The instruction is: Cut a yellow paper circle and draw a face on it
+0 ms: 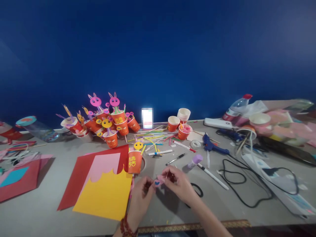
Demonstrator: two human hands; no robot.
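Between my hands is a small pink paper piece (157, 183) with a dark blue mark on it. My left hand (142, 192) pinches its left side between thumb and finger. Pressed against the right side, my right hand (179, 184) grips another bit of pink paper (161, 178); whether the two bits are joined I cannot tell. Just beyond my left hand, an orange paper cup (134, 162) stands upright with a yellow paper face (138, 145) above its rim. Yellow paper (106, 194) with a scalloped edge lies left of my left hand.
Decorated cups (118, 121) crowd the back left. Pens (175, 159), a purple-capped glue stick (196, 160) and a blue glue gun (214, 146) lie beyond my right hand. A black cord (247, 197) loops toward a white power strip (278, 194) at the right.
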